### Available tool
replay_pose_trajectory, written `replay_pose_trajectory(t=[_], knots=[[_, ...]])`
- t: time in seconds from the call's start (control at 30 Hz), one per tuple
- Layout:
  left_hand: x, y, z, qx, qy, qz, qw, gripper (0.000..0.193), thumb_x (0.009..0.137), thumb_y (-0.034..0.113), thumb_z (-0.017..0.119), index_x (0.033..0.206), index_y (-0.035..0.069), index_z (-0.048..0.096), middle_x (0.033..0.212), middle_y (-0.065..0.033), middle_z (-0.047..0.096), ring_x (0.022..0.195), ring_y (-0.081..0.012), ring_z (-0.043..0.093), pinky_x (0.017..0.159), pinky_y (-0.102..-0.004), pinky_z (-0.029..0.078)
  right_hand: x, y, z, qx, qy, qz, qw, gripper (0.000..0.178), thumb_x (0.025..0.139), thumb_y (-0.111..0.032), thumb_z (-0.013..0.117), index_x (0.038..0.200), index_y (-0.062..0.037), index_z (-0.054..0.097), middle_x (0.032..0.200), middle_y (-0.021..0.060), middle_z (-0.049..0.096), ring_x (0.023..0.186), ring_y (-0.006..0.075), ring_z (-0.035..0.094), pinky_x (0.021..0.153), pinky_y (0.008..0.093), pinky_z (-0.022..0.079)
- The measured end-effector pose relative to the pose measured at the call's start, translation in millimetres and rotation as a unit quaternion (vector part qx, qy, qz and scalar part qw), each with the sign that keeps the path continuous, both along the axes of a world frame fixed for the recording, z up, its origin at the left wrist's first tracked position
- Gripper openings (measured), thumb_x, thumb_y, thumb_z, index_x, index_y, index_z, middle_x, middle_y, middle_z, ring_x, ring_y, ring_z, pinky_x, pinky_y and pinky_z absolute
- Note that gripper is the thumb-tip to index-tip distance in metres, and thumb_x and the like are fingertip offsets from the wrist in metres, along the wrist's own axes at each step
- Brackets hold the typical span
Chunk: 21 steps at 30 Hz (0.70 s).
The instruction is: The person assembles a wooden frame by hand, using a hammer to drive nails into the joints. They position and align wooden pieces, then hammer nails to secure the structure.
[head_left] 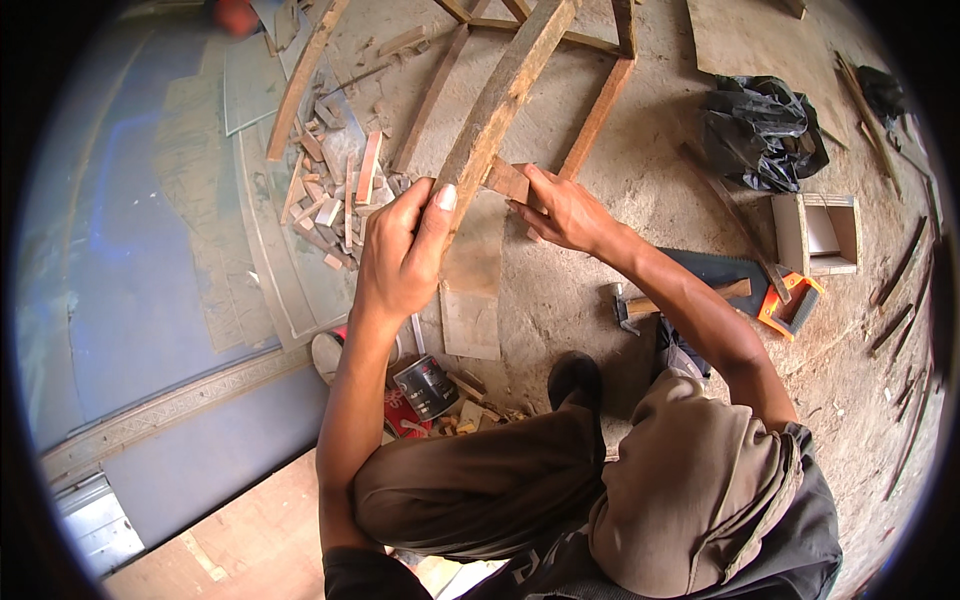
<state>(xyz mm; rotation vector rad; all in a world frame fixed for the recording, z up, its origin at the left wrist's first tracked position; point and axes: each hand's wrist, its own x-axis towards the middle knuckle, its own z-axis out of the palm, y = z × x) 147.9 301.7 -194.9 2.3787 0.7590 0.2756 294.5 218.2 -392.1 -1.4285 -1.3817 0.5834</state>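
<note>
So closest up, the left hand (402, 245) has its fingers wrapped round a rough wooden beam (512, 88) near its lower end, thumb lying along it. The right hand (565, 210) is just beside, fingers pinched on a small wood block (507, 180). The block's end is at the beam's right side; can't tell if it butts up or tucks behind.

Progress, best I can judge: the frame (600, 112) this beam belongs to is mostly together, with crosspieces meeting uprights further out. The block looks like the bit not done yet, since I see no nail at it and it seems hand-held only. No clue how the other joints are fixed.

Stuff around: a dark can (427, 388) sits by the bent knee (470, 480). A hammer (625, 308) lies on the floor (650, 155) beside the right forearm, and a handsaw (708, 268) runs partly under that arm from our view, so kinda cluttered there. Left of the beam, a heap of offcuts (330, 205) crowds the frame's legs. Well off right: an open box (790, 235), then a black plastic bag (762, 130).
</note>
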Motion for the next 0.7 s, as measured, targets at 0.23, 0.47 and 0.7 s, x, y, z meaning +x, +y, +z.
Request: replay_pose_trajectory(t=[0.23,0.47,0.7], knots=[[0.5,-2.5,6.6,0.002,0.026,0.007,1.0,0.037,0.101,0.032,0.046,0.084,-0.001,0.051,0.059,-0.013,0.045,0.053,-0.0205,0.042,0.053,-0.0368,0.036,-0.1,-1.4,1.3,0.005,-0.007,0.002,1.0,0.045,0.091,-0.017,0.061,0.129,-0.0066,0.041,0.099,0.0242,0.061,0.081,0.0431,0.063,0.069,0.0497,0.051],[-2.3,0.6,5.9,0.001,0.018,-0.013,1.0,0.035,0.102,0.032,0.044,0.095,-0.001,0.054,0.064,-0.0142,0.049,0.057,-0.0264,0.046,0.058,-0.0387,0.039,-0.9,-1.3,-0.2,0.008,-0.005,0.014,1.0,0.046,0.091,-0.016,0.06,0.13,-0.0067,0.039,0.093,0.0251,0.06,0.075,0.0434,0.062,0.066,0.0505,0.049],[-5.5,-1.3,9.0,0.002,0.031,-0.021,0.999,0.035,0.101,0.031,0.044,0.093,-0.001,0.053,0.064,-0.0151,0.049,0.057,-0.028,0.046,0.058,-0.0391,0.039,0.9,-6.0,1.6,-0.021,-0.015,0.04,0.999,0.048,0.092,-0.022,0.062,0.131,-0.006,0.038,0.091,0.0258,0.061,0.079,0.0436,0.062,0.069,0.0508,0.049]])
